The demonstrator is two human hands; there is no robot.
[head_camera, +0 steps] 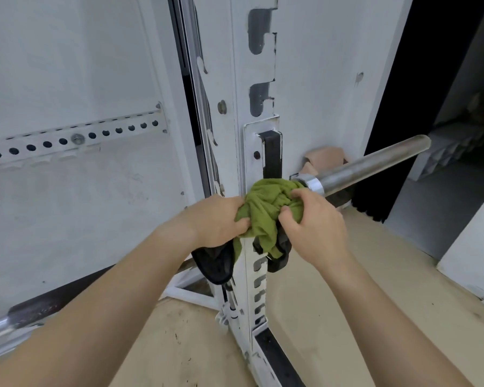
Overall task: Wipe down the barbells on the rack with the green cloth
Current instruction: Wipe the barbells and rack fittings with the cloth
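A crumpled green cloth (266,210) is bunched around the barbell where it crosses the white rack upright (252,79). My left hand (215,222) grips the cloth's left side, thumb pressed into the fabric. My right hand (316,224) grips its right side, fingers curled into the folds. The barbell's chrome sleeve (369,166) sticks out to the upper right past a shiny collar. Its shaft (0,328) runs down to the lower left, mostly hidden behind my left forearm. A black piece hangs under the cloth.
A black J-hook (272,155) sits on the upright just above the cloth. A white perforated panel (67,141) fills the left. The rack's base rail (274,356) lies on the tan floor (347,303). A dark doorway (430,79) opens at the right.
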